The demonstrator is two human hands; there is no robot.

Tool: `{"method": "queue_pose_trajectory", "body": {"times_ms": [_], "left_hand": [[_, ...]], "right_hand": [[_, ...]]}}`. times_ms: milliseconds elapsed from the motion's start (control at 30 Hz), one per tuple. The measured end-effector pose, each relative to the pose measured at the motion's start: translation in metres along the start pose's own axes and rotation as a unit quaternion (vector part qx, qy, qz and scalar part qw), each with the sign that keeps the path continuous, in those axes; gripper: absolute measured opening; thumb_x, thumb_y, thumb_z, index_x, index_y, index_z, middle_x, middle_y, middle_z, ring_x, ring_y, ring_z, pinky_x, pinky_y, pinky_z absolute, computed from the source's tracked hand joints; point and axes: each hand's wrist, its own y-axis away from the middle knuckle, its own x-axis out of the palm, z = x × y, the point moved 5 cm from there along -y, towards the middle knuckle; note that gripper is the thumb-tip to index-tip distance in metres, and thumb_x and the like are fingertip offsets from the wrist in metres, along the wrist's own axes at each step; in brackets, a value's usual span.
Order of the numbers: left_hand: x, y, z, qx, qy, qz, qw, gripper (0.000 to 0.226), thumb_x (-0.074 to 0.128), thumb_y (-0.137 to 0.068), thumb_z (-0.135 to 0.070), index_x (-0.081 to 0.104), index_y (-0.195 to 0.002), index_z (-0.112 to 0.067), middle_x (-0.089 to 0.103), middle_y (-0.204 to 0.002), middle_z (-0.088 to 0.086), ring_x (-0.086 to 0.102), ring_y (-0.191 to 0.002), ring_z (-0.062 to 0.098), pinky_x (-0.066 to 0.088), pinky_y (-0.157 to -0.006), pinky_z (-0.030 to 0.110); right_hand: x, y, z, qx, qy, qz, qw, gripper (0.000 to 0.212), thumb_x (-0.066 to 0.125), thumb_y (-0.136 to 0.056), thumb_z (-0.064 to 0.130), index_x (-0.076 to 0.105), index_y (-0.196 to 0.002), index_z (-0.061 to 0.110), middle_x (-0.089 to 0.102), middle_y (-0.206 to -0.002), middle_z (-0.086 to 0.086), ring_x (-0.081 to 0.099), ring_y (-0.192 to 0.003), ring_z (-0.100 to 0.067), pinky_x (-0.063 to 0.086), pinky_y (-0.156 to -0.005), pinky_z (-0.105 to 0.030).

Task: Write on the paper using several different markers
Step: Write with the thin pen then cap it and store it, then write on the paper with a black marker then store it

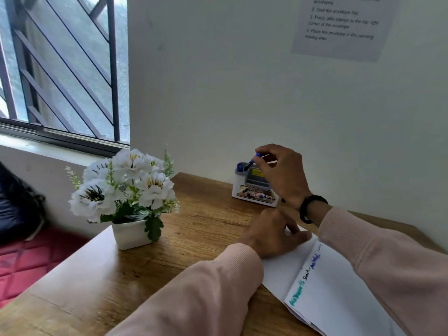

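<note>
White paper (339, 287) lies on the wooden table at the lower right, with teal, black and blue writing along its left edge. My left hand (271, 235) rests on the paper's far corner, fingers loosely curled. My right hand (282, 170) pinches a blue marker (252, 161) above a small white marker box (254, 187) that stands against the wall. The marker's dark lower end is at the box's open top. Another blue cap (239, 167) sticks up from the box's left side.
A white pot of white artificial flowers (126, 190) stands on the wooden table (198, 229) left of my hands. The white wall runs right behind the box, with a printed sheet (344, 23) taped high up. A barred window (60, 69) and red cushion (24, 260) lie to the left.
</note>
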Motion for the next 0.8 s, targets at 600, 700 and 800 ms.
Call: {"method": "queue_pose_trajectory", "body": {"times_ms": [600,700,800], "left_hand": [[-0.002,0.000,-0.001,-0.006,0.005,0.003,1.000,0.036,0.066,-0.094,-0.046,0.080,-0.108,-0.016,0.076,-0.115,0.002,0.065,-0.098,0.017,0.054,-0.082,0.033],[-0.001,0.000,-0.002,0.001,0.007,-0.011,1.000,0.038,0.065,-0.094,-0.048,0.081,-0.106,-0.015,0.075,-0.116,0.002,0.065,-0.096,0.015,0.049,-0.077,0.027],[0.000,-0.001,-0.001,-0.001,0.002,-0.012,1.000,0.039,0.065,-0.094,-0.050,0.081,-0.107,-0.016,0.076,-0.113,0.000,0.066,-0.094,0.013,0.052,-0.075,0.028]], "right_hand": [[-0.063,-0.002,-0.057,0.016,0.087,-0.063,0.994,0.016,0.066,-0.100,0.020,0.076,-0.092,0.011,0.075,-0.088,0.001,0.070,-0.077,-0.018,0.058,-0.072,-0.031],[-0.069,0.010,-0.110,0.122,0.152,0.065,0.979,0.014,0.067,-0.098,0.018,0.077,-0.103,0.010,0.078,-0.101,-0.007,0.070,-0.088,-0.021,0.054,-0.083,-0.030],[-0.070,0.035,-0.158,0.191,0.214,0.208,0.935,0.032,0.066,-0.099,0.015,0.068,-0.131,0.009,0.070,-0.130,-0.015,0.066,-0.114,-0.028,0.048,-0.097,-0.032]]}}
